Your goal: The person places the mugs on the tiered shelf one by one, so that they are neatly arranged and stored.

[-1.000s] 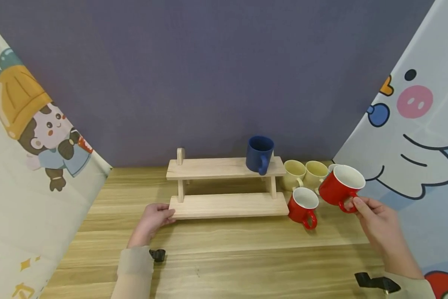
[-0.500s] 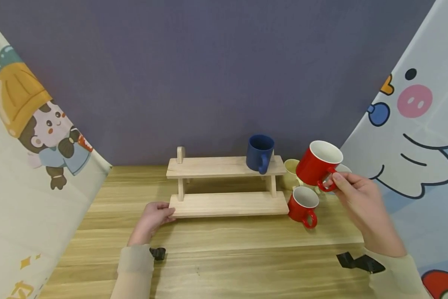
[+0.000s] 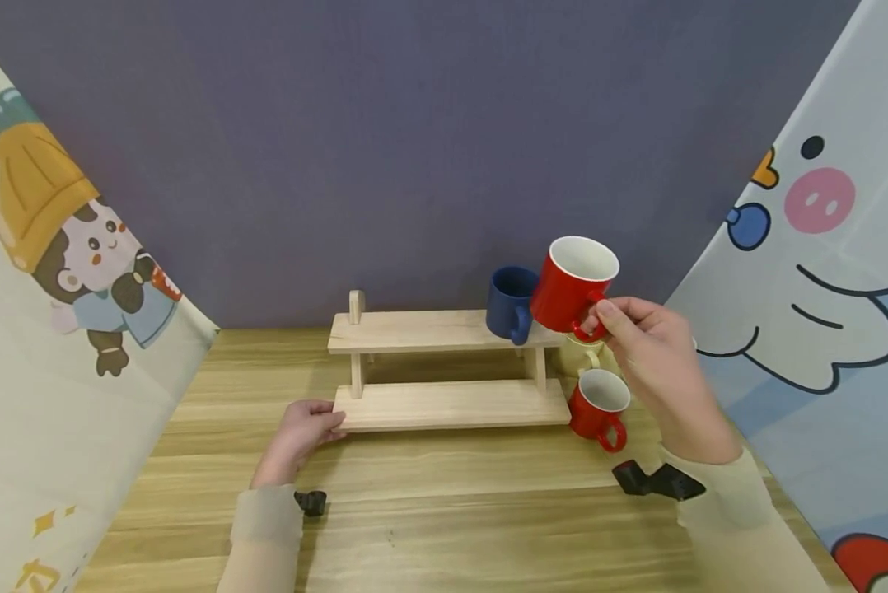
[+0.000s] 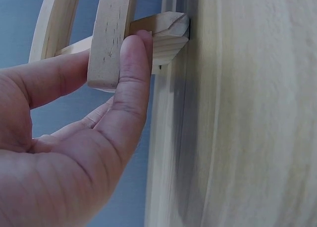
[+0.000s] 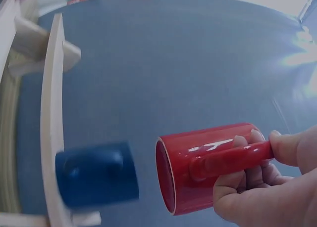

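Observation:
A two-tier wooden shelf (image 3: 444,405) stands on the table, and my left hand (image 3: 301,432) pinches the left end of its lower board. In the left wrist view the board end (image 4: 105,64) sits between thumb and fingers. My right hand (image 3: 659,354) grips a red mug (image 3: 558,292), white inside, by its handle. This mug is in the air near the right end of the upper board, slightly tilted. A blue mug (image 3: 502,317) stands on that board, just left of the red one. The right wrist view shows a gap between the blue mug (image 5: 96,175) and the red mug.
Right of the shelf, a second red mug (image 3: 591,416) stands on the wood-grain table (image 3: 429,519). Behind it a yellow mug (image 3: 572,354) is partly hidden by my right hand and the held mug. A grey-blue backdrop (image 3: 414,165) rises behind the shelf.
My right hand has carried the red mug left and upward, from above the mugs at the right to beside the blue mug. The left hand keeps its place on the shelf.

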`<state>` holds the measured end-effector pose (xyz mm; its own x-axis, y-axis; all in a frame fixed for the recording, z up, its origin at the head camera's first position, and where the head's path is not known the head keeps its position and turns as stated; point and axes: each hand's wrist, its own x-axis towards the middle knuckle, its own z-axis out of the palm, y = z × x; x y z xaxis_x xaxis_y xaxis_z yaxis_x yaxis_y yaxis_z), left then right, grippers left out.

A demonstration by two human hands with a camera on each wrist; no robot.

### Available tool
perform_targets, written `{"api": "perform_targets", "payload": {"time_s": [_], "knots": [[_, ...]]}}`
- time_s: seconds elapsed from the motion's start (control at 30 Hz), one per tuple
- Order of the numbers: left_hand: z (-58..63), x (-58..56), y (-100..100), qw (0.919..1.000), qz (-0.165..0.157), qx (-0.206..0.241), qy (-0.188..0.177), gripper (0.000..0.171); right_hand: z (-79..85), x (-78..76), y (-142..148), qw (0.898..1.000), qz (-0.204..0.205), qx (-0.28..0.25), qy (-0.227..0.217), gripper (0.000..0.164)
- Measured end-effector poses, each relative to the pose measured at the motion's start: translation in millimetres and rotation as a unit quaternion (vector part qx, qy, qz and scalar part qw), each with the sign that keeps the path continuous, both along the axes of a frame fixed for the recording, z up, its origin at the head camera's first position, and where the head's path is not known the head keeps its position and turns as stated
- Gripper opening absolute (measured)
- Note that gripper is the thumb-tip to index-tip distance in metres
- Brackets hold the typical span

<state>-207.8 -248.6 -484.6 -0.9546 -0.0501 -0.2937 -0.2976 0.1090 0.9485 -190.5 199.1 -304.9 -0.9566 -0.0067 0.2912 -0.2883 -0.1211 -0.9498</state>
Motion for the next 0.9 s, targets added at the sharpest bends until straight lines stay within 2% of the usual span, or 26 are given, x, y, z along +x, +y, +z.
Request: {"api": "perform_targets", "payload": {"time_s": [0.13, 0.27, 0.47, 0.63, 0.9], "knots": [[0.0, -0.5, -2, 1.0000, -0.001, 0.006, -0.002, 0.044, 7.9, -7.3, -23, 1.000, 0.018, -0.012, 0.016, 0.031], [0.8, 0.2, -2, 1.0000, -0.004, 0.007, -0.005, 0.047, 13.7, -12.1, -44, 1.000, 0.013, 0.002, -0.002, 0.038], [1.1, 1.1, -3, 0.9999, -0.006, 0.008, -0.007, 0.049, 14.4, -22.1, -74, 0.997, -0.003, 0.077, -0.023, 0.036], [1.4, 1.8, -2, 0.9999, -0.009, 0.006, -0.006, 0.050, 3.2, -34.3, -98, 0.997, -0.007, 0.080, -0.014, 0.033], [1.1, 1.6, -2, 0.9999, -0.012, 0.001, -0.008, 0.050, -27.5, -45.1, -127, 0.995, -0.018, 0.093, -0.021, 0.026]]}}
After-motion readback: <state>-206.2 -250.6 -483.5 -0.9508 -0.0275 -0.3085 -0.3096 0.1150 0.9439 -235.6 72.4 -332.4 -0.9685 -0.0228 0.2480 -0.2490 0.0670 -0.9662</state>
